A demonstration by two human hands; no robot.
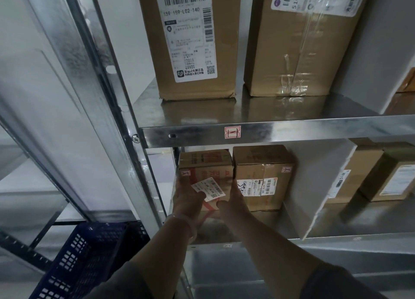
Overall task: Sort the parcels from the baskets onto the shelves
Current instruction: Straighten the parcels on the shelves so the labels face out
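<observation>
Nearest the camera, below and left of the parcel, stood a dark blue perforated plastic basket point(85, 258); what it held could not be seen.

Above it, both forearms reached up to the small brown cardboard parcel with red print and a skewed white label point(206, 166). The left hand point(187, 200) gripped the parcel's left side, fingers curled round the edge and thumb on the front. The right hand point(233, 197) held the right side, thumb low on the front. Its fingers went into the narrow gap beside the taped brown carton point(262, 164), which stood just right of the parcel. Whether the parcel's base rested on the steel shelf deck point(381, 220) could not be told.

The likely trouble was that gap. The right fingers could be pinched if the parcel were pushed sideways against the carton, or the carton could be nudged back. The galvanised upright post point(143, 175) stood close on the parcel's left, so a corner might catch on it and twist the parcel in the grip. Letting go before the base sat flat could tip it forward, off the deck towards the basket.

Above the parcel, beyond the upper shelf lip point(292, 132), two tall brown cartons point(188, 40) stood well clear.
</observation>
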